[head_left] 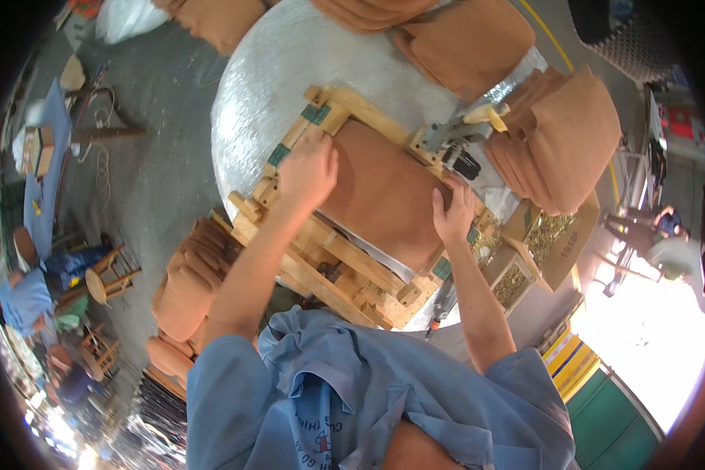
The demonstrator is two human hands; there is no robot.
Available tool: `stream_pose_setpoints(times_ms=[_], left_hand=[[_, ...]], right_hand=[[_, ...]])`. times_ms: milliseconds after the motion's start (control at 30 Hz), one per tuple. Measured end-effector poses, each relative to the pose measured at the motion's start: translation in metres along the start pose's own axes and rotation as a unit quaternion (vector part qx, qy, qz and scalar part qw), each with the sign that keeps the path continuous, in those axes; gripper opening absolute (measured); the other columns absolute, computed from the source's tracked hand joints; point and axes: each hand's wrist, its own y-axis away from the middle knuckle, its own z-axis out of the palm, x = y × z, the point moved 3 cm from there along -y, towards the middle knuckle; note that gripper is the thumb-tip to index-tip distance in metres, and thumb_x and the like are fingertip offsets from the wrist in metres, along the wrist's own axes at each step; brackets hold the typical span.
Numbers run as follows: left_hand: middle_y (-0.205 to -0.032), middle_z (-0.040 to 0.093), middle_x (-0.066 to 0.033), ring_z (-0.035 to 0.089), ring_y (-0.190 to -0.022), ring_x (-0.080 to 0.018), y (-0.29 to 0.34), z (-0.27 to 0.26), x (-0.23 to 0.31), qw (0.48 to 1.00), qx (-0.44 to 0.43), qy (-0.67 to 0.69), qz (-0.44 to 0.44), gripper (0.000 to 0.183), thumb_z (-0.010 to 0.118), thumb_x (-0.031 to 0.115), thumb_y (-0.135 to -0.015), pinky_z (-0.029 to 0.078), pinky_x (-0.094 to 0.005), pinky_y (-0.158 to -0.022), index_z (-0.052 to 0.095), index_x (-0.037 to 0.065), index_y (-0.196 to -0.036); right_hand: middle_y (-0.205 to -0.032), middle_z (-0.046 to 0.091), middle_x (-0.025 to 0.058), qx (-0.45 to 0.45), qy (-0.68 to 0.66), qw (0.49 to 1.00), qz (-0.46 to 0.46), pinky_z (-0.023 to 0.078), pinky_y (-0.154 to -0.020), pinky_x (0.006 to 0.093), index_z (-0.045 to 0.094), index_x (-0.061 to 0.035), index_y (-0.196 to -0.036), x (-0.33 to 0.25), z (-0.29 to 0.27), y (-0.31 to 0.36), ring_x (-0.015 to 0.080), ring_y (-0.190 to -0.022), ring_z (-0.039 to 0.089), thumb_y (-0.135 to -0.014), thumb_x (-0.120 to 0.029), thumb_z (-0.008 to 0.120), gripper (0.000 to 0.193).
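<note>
A brown, leather-like panel (pixel 384 188) lies inside a wooden frame jig (pixel 352 102) with green patches on its rails. My left hand (pixel 309 171) is closed at the left rail, over the panel's edge; what its fingers hold, if anything, is hidden. On the panel's right edge rests my right hand (pixel 454 210), fingers stretched and thumb apart, holding nothing. Just beyond that hand, a metal toggle clamp (pixel 439 141) with a pale yellow handle is mounted on the right rail. A thin white layer (pixel 376 254) shows under the panel's near edge.
The jig stands on a round table (pixel 251 78) wrapped in clear film. Stacked brown pieces (pixel 556 141) lie right, with more (pixel 462 47) at the far side and another pile (pixel 188 282) at left. A cardboard box (pixel 560 243) of scraps stands right. Other people (pixel 27 301) sit far left.
</note>
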Motion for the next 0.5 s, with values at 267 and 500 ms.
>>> stream_pose_setpoints(times_ms=[267, 500], left_hand=[[-0.158, 0.056, -0.0128, 0.049, -0.149, -0.0330, -0.107, 0.002, -0.019, 0.933, 0.111, -0.145, 0.310, 0.061, 0.058, 0.051, -0.105, 0.032, -0.0551, -0.127, 0.056, 0.012, -0.152], [-0.167, 0.046, -0.0127, 0.039, -0.158, -0.0326, -0.112, 0.025, -0.008, 0.914, 0.019, -0.196, 0.354, 0.066, 0.055, 0.045, -0.107, 0.019, -0.0613, -0.131, 0.046, 0.009, -0.162]], right_hand=[[-0.126, 0.068, 0.0139, 0.016, -0.023, 1.000, -0.006, 0.050, -0.100, 0.0500, 0.066, -0.0074, -0.119, -0.006, -0.007, -0.011, 0.0389, -0.117, 0.064, -0.090, -0.020, 0.080, 0.034], [-0.131, 0.066, 0.0124, -0.022, -0.013, 0.998, 0.059, 0.047, -0.105, 0.0489, 0.065, -0.0098, -0.122, 0.002, -0.005, -0.007, 0.0382, -0.121, 0.061, -0.091, -0.024, 0.079, 0.038]])
